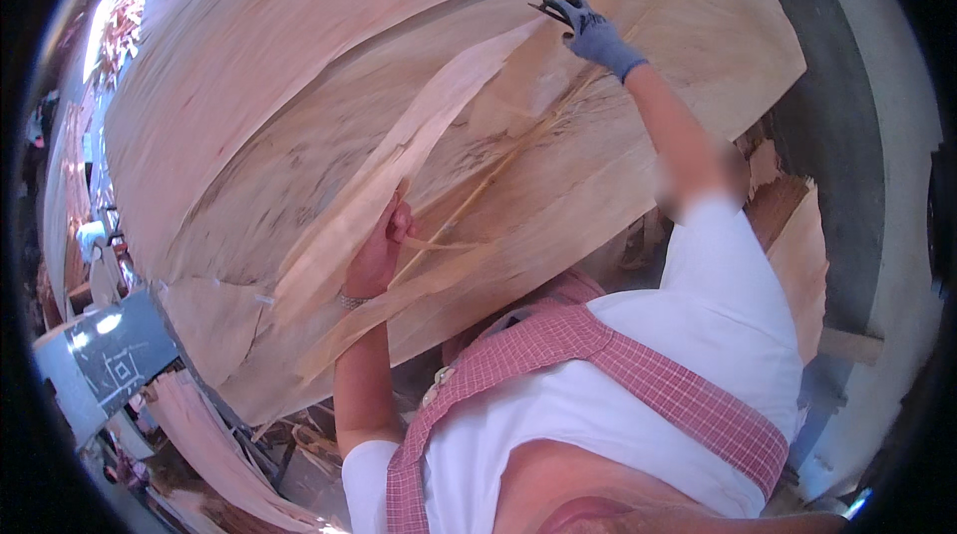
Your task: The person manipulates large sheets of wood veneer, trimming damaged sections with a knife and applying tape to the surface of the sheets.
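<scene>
My left hand (379, 247), bare with a bracelet at the wrist, is closed on a long pale strip of wood veneer (424, 130). The strip runs from below left of this hand up toward my right hand (592, 37). A blue-grey glove with dark fingertips covers my right hand, closed around a small dark pointed tool (548, 10) whose kind is unclear. The strip's far end lies at those fingers; whether they also grip it cannot be seen. Below my left hand, a narrower torn veneer piece (399, 305) curls over my wrist. Both hands are over a broad veneer sheet (688, 65).
More large veneer sheets (229, 85) are spread on the far left. A grey-blue panel with chalk-like marks (110, 355) stands at lower left. Veneer scraps (309, 444) lie below the sheet's edge, and curved veneer offcuts (797, 255) stand beside my right arm.
</scene>
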The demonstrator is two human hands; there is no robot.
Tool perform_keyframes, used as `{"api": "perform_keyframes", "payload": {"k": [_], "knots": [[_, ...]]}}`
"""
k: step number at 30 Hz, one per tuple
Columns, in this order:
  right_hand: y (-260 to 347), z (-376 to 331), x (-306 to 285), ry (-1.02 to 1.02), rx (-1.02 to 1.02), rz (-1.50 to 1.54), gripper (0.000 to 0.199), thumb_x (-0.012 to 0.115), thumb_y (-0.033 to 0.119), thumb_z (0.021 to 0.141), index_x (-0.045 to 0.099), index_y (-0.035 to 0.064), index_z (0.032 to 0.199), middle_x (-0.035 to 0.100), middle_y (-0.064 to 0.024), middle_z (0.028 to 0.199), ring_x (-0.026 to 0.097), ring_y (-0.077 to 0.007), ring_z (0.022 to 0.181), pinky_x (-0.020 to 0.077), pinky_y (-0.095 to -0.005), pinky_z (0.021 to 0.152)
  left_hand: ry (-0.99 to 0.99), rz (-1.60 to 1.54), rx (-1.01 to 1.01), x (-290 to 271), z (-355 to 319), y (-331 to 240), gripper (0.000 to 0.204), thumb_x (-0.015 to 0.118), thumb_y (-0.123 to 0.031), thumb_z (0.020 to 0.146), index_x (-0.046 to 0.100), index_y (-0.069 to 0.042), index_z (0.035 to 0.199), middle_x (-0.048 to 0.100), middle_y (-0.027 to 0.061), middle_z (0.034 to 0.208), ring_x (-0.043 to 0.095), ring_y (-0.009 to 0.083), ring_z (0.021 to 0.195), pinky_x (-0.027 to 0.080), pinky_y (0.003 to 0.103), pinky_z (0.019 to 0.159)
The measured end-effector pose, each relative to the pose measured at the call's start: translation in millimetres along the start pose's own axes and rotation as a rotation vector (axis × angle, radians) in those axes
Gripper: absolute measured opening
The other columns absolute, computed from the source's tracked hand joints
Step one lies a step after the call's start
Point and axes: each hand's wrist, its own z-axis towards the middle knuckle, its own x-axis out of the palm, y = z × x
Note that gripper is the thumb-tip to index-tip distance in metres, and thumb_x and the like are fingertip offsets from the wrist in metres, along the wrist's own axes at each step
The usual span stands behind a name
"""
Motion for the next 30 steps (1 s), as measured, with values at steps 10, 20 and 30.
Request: {"api": "perform_keyframes", "payload": {"k": [10, 20, 30], "knots": [[92.3, 106.1, -31.7, 0.769, -0.091, 0.113, 0.032, 0.07, 0.039, 0.083, 0.066, 0.0094, 0.095, 0.059, -0.0017, 0.074, 0.053, -0.0124, 0.065, 0.0442, -0.0286, 0.058, -0.39, 0.439, 0.254, -93.1, -92.1, -140.5, 0.032, 0.054, -0.026, 0.099, 0.063, -0.001, 0.115, 0.05, -0.0049, 0.067, 0.043, 0.0046, 0.052, 0.035, 0.02, 0.046], [333.2, 89.7, 113.3, 1.034, -0.405, 0.356, 0.042, 0.073, 0.048, 0.079, 0.069, 0.0067, 0.086, 0.053, 0.0002, 0.064, 0.047, -0.0124, 0.058, 0.0371, -0.0302, 0.05, -0.846, 1.268, 0.31, -360.1, -228.9, -236.9, 0.031, 0.063, -0.032, 0.092, 0.067, -0.007, 0.11, 0.064, 0.0014, 0.083, 0.06, 0.0121, 0.069, 0.045, 0.028, 0.058], [321.5, 76.2, 167.8, 0.842, -0.319, 0.19, 0.058, 0.077, 0.051, 0.072, 0.067, -0.0014, 0.095, 0.066, -0.0138, 0.078, 0.061, -0.0235, 0.066, 0.0465, -0.0367, 0.058, -0.899, 1.963, 0.615, -204.8, -107.9, -99.5, 0.013, 0.061, -0.018, 0.085, 0.067, -0.007, 0.085, 0.066, 0.0092, 0.085, 0.061, 0.0282, 0.078, 0.045, 0.043, 0.065]]}}
